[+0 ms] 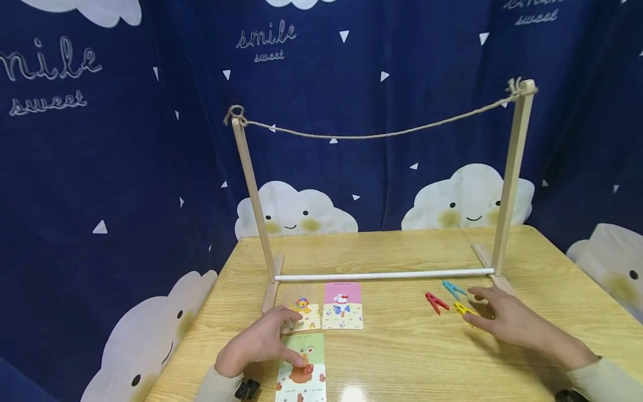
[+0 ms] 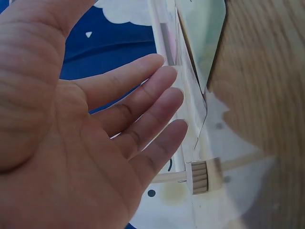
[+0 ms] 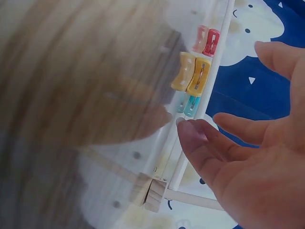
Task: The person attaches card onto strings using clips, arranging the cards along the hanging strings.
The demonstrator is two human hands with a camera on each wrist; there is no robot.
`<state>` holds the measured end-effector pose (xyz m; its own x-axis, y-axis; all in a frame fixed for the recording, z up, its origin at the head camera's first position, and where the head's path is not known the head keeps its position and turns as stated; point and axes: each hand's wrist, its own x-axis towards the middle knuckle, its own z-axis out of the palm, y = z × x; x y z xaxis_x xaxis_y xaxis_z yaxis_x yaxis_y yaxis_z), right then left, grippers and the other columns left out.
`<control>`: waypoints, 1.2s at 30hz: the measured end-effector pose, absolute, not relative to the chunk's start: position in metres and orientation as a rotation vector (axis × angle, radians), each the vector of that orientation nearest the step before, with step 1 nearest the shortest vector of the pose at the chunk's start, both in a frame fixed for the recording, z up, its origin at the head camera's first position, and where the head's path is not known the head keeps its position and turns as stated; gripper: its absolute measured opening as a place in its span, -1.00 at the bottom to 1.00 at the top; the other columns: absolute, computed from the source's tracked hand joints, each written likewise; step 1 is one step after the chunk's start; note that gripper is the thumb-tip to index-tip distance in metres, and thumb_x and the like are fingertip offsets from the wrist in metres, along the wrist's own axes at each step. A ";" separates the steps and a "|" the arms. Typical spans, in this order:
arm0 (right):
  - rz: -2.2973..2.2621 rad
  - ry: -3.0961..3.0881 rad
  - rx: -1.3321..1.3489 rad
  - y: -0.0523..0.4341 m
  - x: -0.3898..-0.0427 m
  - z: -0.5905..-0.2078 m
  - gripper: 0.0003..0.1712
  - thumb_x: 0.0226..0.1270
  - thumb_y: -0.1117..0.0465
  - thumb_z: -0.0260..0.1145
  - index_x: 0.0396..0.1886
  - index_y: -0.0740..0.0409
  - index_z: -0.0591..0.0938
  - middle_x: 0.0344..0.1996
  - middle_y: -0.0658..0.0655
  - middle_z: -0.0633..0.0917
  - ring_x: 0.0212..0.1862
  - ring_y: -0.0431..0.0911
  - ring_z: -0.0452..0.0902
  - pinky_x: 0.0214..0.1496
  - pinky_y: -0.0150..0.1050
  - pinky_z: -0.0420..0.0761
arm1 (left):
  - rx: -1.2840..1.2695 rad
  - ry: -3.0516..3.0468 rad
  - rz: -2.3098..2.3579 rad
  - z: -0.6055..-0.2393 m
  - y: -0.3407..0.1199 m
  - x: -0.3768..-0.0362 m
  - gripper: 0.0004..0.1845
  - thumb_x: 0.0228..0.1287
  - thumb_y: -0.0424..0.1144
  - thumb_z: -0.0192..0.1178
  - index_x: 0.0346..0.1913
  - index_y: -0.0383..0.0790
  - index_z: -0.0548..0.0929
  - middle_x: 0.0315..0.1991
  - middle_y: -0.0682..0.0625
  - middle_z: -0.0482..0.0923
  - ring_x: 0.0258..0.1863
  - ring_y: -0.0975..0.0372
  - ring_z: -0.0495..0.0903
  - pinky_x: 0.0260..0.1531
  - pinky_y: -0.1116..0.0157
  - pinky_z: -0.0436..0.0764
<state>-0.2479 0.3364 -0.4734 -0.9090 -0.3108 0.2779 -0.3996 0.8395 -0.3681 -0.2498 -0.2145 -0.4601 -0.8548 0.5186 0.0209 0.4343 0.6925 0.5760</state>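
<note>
Three picture cards lie at the table's front left: a yellow card, a pink card and a green card. My left hand rests flat across the yellow and green cards, with its fingers straight. Further right lie a red clothespin, a blue clothespin and a yellow clothespin. My right hand hovers open beside them, closest to the yellow one, and holds nothing. The right wrist view shows its spread fingers below the yellow clothespin.
A wooden frame stands on the wooden table. It has two upright posts, a slack twine line strung between their tops, and a white dowel along its base. A dark blue cloud-print curtain surrounds the table.
</note>
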 end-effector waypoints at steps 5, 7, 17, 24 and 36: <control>0.665 -2.840 0.562 0.340 -0.250 -0.475 -0.25 0.29 -0.11 0.51 0.22 0.38 0.59 -0.05 0.16 0.69 -0.23 -0.22 0.58 -0.25 -0.29 0.58 | 0.780 2.746 0.891 -0.462 -0.213 -0.250 -0.04 -0.24 0.12 0.73 0.24 -0.31 0.61 0.03 -0.04 0.58 0.04 0.07 0.54 0.10 0.10 0.56; 0.661 -2.844 0.570 0.341 -0.251 -0.475 -0.26 0.28 -0.11 0.52 0.20 0.39 0.60 -0.10 0.10 0.69 -0.26 -0.26 0.54 -0.27 -0.30 0.56 | 0.788 2.747 0.896 -0.462 -0.212 -0.250 -0.07 -0.25 0.09 0.74 0.21 -0.31 0.62 0.03 -0.05 0.60 0.04 0.06 0.54 0.11 0.09 0.56; 0.672 -2.862 0.593 0.346 -0.256 -0.479 -0.34 0.19 -0.05 0.58 0.07 0.38 0.67 -0.38 -0.07 0.55 -0.35 -0.34 0.35 -0.35 -0.35 0.39 | 0.776 2.718 0.904 -0.468 -0.214 -0.253 -0.17 -0.24 0.05 0.74 0.15 -0.23 0.68 -0.01 0.01 0.62 0.00 0.11 0.55 0.08 0.13 0.58; 0.693 -2.870 0.598 0.348 -0.260 -0.483 -0.44 0.14 -0.02 0.62 -0.02 0.29 0.71 -0.38 -0.07 0.55 -0.34 -0.34 0.35 -0.34 -0.35 0.40 | 0.818 2.710 0.898 -0.470 -0.215 -0.254 -0.23 -0.26 0.01 0.75 0.10 -0.17 0.70 -0.08 0.07 0.61 -0.02 0.14 0.55 0.05 0.14 0.57; 0.813 -2.935 0.528 0.349 -0.263 -0.487 -0.49 0.07 0.03 0.67 -0.09 0.22 0.69 -0.36 -0.05 0.62 -0.33 -0.34 0.43 -0.30 -0.36 0.49 | 0.826 2.696 0.900 -0.472 -0.212 -0.254 -0.34 -0.25 -0.06 0.75 0.02 -0.11 0.73 -0.16 0.13 0.60 -0.10 0.22 0.56 -0.01 0.22 0.58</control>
